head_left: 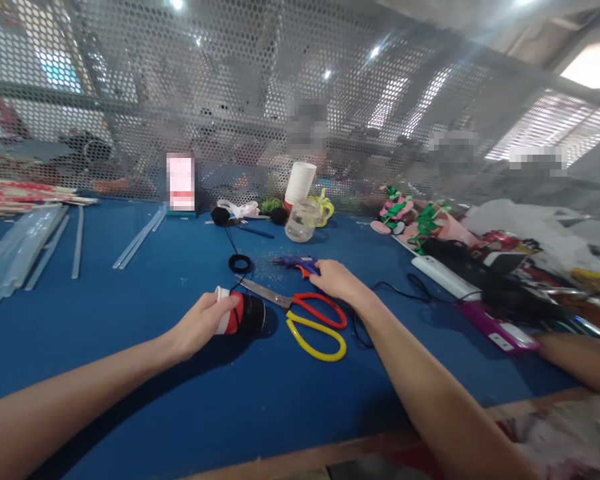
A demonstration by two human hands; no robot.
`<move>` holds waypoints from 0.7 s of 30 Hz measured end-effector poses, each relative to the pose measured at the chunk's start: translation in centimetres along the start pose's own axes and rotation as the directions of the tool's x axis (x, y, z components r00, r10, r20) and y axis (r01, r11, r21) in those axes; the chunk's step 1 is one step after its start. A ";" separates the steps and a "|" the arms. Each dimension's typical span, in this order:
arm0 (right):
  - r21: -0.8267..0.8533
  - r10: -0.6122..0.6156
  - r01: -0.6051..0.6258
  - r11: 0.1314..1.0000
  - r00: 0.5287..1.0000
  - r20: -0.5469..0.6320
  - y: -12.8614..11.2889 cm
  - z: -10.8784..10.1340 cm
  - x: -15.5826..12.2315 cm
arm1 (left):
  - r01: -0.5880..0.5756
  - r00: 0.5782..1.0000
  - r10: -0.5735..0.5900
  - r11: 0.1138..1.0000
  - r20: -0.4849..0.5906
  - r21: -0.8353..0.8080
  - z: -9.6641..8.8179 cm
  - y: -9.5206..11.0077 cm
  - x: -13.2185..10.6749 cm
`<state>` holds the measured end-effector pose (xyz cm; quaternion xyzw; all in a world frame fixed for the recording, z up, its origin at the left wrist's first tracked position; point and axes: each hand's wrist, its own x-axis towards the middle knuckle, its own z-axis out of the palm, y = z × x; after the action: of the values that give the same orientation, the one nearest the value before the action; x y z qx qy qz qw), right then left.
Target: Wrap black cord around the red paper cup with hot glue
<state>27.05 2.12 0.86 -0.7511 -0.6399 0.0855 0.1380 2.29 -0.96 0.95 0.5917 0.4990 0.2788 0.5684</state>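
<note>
My left hand [205, 323] is closed around a small paper cup [222, 319], tilted on its side with its dark end to the right. Black yarn [253, 313] appears wrapped around that end, above a red and white part. A strand runs from the cup towards a loose black yarn coil [241, 263]. My right hand [334, 280] grips the rear of a blue glue gun [294, 261] with an orange trigger, its nozzle pointing left. Between the hands lie big scissors [280, 300] with red and yellow handles, blades slightly apart.
Glue sticks [25, 247] lie at left. A phone [181, 183] stands at the back, near a clear plastic mug [301, 220] and stacked paper cups [301, 180]. A white power strip [445, 279] and purple one [497, 328] sit right, beside another person's arm [580, 360].
</note>
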 end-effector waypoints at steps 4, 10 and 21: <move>0.026 0.055 -0.054 0.998 0.998 -0.019 0.4 1.3 0.5 | -0.028 0.999 0.026 0.998 0.034 0.065 -0.1 0.4 -0.3; 0.236 0.098 -0.073 0.969 0.991 -0.093 -0.3 0.1 -0.7 | -0.117 0.991 0.105 0.980 0.084 0.161 -0.4 0.5 -0.4; 0.876 -0.254 -0.003 0.482 0.957 0.143 -4.9 -1.2 -5.6 | -0.145 0.986 0.122 0.965 0.111 0.220 -0.3 0.6 -0.4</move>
<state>21.90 -2.84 3.22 -0.5120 -0.5747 0.4804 0.4205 2.06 -1.18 1.66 0.6980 0.4585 0.2286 0.5004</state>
